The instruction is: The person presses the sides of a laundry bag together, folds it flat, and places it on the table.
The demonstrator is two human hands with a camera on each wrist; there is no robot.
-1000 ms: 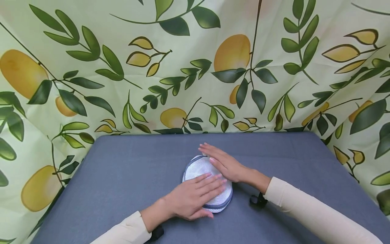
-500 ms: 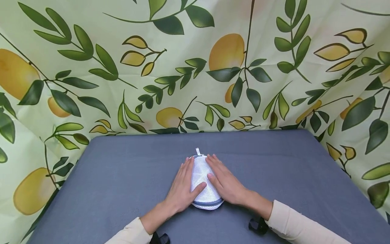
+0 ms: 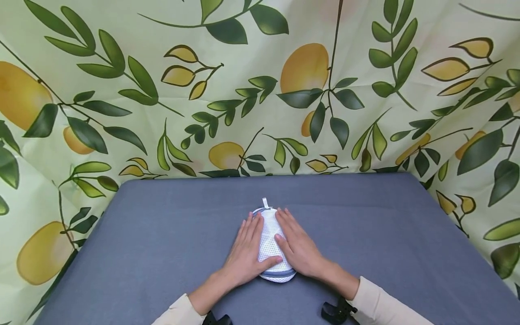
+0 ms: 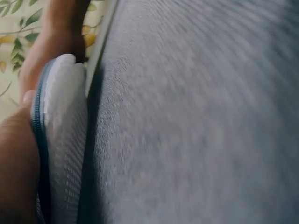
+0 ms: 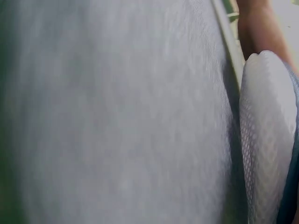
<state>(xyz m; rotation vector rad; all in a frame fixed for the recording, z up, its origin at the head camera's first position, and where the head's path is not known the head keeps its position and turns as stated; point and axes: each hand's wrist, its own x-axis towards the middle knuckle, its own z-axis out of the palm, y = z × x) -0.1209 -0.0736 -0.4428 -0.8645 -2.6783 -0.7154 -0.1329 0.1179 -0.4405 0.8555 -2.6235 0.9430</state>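
A white mesh laundry bag [image 3: 270,241] with blue-grey trim lies near the middle of the table, its small white loop [image 3: 266,202] pointing to the far side. My left hand [image 3: 245,255] rests on its left side with straight fingers, the thumb across the near part. On the right side lies my right hand [image 3: 300,250], also straight-fingered. Part of the mesh shows between the hands. In the left wrist view the bag [image 4: 67,130] appears side-on, with a zipper [image 4: 37,112] along its edge. The right wrist view shows the bag's [image 5: 266,135] rounded mesh side.
The bag lies on a table with a dark grey-blue cloth top [image 3: 174,225]. Behind it and at both sides hangs a curtain [image 3: 252,113] printed with leaves and yellow fruit. Black straps [image 3: 337,311] sit at the wrists.
My left hand has moved from across the bag's middle to its left side, fingers now pointing away. The bag has turned, and its loop shows at the far end.
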